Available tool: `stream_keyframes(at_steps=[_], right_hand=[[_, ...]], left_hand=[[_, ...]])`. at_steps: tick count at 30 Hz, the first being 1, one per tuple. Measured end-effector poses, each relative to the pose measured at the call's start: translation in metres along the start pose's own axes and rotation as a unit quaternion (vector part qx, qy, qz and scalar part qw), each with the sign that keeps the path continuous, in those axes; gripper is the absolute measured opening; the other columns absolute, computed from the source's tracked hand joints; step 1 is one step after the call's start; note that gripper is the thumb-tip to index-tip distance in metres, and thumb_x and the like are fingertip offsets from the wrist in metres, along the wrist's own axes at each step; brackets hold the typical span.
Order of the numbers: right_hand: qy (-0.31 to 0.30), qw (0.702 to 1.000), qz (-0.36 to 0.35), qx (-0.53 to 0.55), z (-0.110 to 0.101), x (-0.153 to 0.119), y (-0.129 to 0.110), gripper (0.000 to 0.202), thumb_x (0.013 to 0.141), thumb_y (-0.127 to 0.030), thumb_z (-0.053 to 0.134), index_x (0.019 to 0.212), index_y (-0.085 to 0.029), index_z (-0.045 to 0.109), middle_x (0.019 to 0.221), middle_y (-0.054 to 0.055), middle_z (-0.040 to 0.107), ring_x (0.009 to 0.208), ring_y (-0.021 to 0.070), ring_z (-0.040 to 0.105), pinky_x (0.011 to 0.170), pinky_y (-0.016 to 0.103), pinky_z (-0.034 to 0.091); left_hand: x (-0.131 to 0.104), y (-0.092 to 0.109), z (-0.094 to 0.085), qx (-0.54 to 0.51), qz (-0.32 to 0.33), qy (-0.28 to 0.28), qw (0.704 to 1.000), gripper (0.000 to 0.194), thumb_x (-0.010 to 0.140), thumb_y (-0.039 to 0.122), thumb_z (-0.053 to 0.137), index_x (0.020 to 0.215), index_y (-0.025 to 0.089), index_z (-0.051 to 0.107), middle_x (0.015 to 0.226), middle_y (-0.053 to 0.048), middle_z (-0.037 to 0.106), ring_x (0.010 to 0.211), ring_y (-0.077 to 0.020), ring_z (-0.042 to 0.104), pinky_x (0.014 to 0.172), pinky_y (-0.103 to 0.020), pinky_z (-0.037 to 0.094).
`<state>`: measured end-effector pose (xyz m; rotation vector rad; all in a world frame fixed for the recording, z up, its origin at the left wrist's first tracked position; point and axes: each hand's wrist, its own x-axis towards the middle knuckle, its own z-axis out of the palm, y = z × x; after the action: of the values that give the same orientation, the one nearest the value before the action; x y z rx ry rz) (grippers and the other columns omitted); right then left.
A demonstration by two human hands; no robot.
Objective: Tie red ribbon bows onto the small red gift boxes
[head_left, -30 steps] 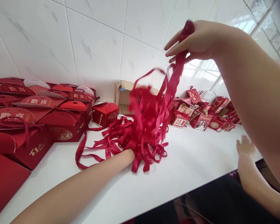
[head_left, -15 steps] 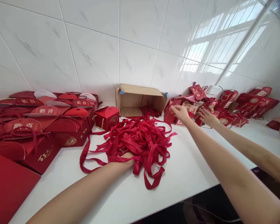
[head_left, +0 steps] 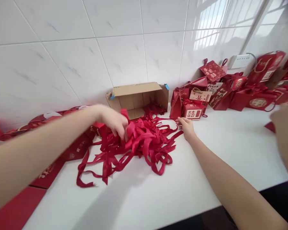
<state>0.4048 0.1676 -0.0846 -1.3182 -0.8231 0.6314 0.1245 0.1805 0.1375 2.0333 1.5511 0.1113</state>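
Note:
A tangled pile of red ribbons [head_left: 146, 137] lies on the white table. My left hand [head_left: 115, 123] is at the upper left of the pile, its fingers curled round some ribbons; one strip hangs below it, and the fingertips are partly hidden. At the pile's right edge my right hand [head_left: 186, 126] pinches a ribbon end between thumb and fingers, close to the table top. Just behind my right hand stands a small red gift box [head_left: 193, 111] with a white label.
An open cardboard box [head_left: 134, 91] lies on its side against the tiled wall, some ribbon inside. Red gift boxes [head_left: 74, 145] crowd the left side. More red boxes and bags [head_left: 218, 95] stand at the right, near a white power strip [head_left: 241, 60]. Another person's hand [head_left: 285, 134] is at far right.
My left hand has risen out of the ribbon pile with ribbons in it. My right hand has come down to a ribbon end. The other person's hand has drawn away rightward; the view has shifted.

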Motion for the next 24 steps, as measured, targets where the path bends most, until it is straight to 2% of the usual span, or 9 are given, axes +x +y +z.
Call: stream_keyframes(at_steps=[3,6,9,11,13,16,18,21,24], right_hand=[[-0.02,0.999,0.014,-0.036,-0.001,-0.003,-0.001,0.047,0.069,-0.063,0.051,0.074,-0.017,0.057,0.073,0.007,0.063,0.061,0.0142,0.058,0.048,0.022,0.041],[-0.039,0.993,0.029,-0.109,-0.006,-0.005,-0.006,0.043,0.075,-0.058,0.044,0.079,-0.017,0.058,0.082,0.008,0.066,0.068,0.0164,0.062,0.054,0.024,0.045],[-0.08,0.972,0.053,-0.215,-0.023,-0.007,-0.021,0.033,0.066,-0.047,0.063,0.077,-0.016,0.062,0.084,0.01,0.067,0.079,0.024,0.064,0.068,0.032,0.049],[-0.122,0.949,0.072,-0.28,-0.038,-0.01,-0.036,0.04,0.046,-0.032,0.08,0.08,-0.016,0.068,0.089,0.012,0.068,0.089,0.0324,0.063,0.079,0.041,0.048],[-0.193,0.907,0.094,-0.362,-0.053,-0.016,-0.052,0.076,0.031,-0.023,0.086,0.105,-0.019,0.068,0.108,0.015,0.066,0.101,0.0394,0.059,0.088,0.048,0.046],[-0.338,0.777,0.12,-0.517,-0.059,-0.033,-0.068,0.122,0.036,-0.035,0.087,0.145,-0.032,0.032,0.143,0.013,0.042,0.123,0.0419,0.046,0.098,0.053,0.04],[-0.379,0.719,0.12,-0.571,-0.048,-0.046,-0.068,0.13,0.044,-0.045,0.084,0.15,-0.033,0.011,0.153,0.014,0.023,0.134,0.0448,0.03,0.101,0.058,0.035],[-0.393,0.711,0.06,-0.579,-0.015,-0.057,-0.053,0.14,0.045,-0.054,0.083,0.15,-0.028,-0.006,0.156,0.019,-0.001,0.139,0.0489,-0.001,0.104,0.066,0.022],[-0.388,0.762,-0.026,-0.518,0.024,-0.051,-0.032,0.139,0.049,-0.049,0.082,0.149,-0.025,-0.011,0.155,0.022,-0.003,0.139,0.0458,-0.008,0.107,0.066,0.005]], left_hand=[[-0.002,0.033,-0.049,0.052,-0.09,-0.201,0.974,0.019,0.061,0.0,0.059,0.076,0.002,0.069,0.086,-0.006,0.074,0.09,-0.0229,0.07,0.078,-0.033,0.053],[-0.013,0.042,-0.076,0.083,-0.089,-0.186,0.975,0.032,0.071,0.006,0.044,0.091,-0.011,0.063,0.083,-0.007,0.071,0.088,-0.0219,0.069,0.074,-0.04,0.052],[-0.035,0.008,-0.075,0.118,-0.077,-0.141,0.98,0.04,0.069,0.013,0.054,0.102,-0.009,0.061,0.074,-0.003,0.07,0.073,-0.0202,0.071,0.068,-0.048,0.051],[-0.054,-0.041,-0.055,0.154,-0.037,-0.11,0.981,0.055,0.057,0.02,0.07,0.107,0.001,0.063,0.077,-0.003,0.072,0.067,-0.0176,0.071,0.07,-0.042,0.053],[-0.075,-0.104,-0.021,0.174,-0.052,-0.016,0.983,0.074,0.046,0.032,0.08,0.114,0.007,0.062,0.09,-0.006,0.074,0.083,-0.0224,0.071,0.076,-0.036,0.054],[-0.102,-0.193,0.044,0.122,-0.011,0.115,0.986,0.097,0.043,0.049,0.081,0.129,0.014,0.052,0.127,-0.016,0.06,0.12,-0.0321,0.055,0.093,-0.038,0.048],[-0.109,-0.233,0.082,0.116,-0.025,0.079,0.99,0.107,0.054,0.055,0.075,0.144,0.017,0.031,0.143,-0.02,0.042,0.132,-0.0337,0.041,0.101,-0.044,0.041],[-0.103,-0.251,0.118,0.106,-0.037,0.115,0.987,0.125,0.057,0.058,0.072,0.151,0.013,0.002,0.152,-0.026,0.018,0.141,-0.0414,0.013,0.108,-0.057,0.024],[-0.081,-0.233,0.13,0.071,0.015,0.126,0.989,0.136,0.058,0.06,0.072,0.146,0.015,-0.022,0.155,-0.025,0.003,0.142,-0.0418,0.002,0.111,-0.061,0.011]])
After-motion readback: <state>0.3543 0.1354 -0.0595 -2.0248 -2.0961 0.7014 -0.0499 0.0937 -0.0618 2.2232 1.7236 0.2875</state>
